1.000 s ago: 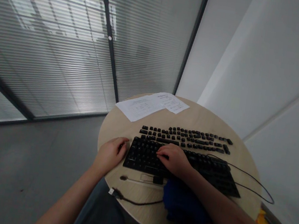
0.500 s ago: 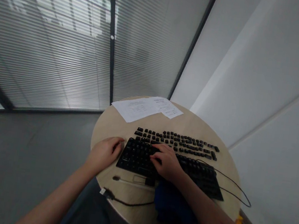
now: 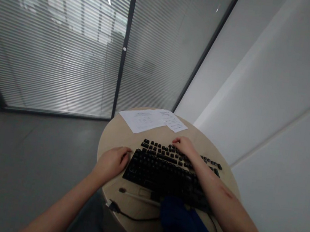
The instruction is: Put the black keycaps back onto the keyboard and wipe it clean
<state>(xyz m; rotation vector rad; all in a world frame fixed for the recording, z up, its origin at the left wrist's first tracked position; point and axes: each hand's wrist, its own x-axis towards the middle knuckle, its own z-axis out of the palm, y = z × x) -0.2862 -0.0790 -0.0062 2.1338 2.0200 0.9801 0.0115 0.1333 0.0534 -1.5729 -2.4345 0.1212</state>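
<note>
Here's the black keyboard, lying flat across the round wooden table, its right end passing under the person's right forearm. Just beyond its far edge sit the loose black keycaps, laid out in rows, one long bar among the short ones. And there's the right hand, out over the farthest row, fingers bent and drawn close together at the caps; whether a cap is pinched between those fingertips, I cannot tell. The forearm cuts straight across the rows and hides several keys. Over to the left hand: it rests on the tabletop just beside the keyboard's left end, loosely curled, relaxed, with nothing visible in its grasp.

On the near side, a thin pale stick with a dark tip lies along the keyboard's front edge. Below it, a cable plug sits at the table's rim, its dark lead running to a crumpled blue cloth. At the far side, printed white sheets overlap near the edge. Past the table stands a glass partition with blinds, a grey floor at its foot, and a white wall rises to the right.
</note>
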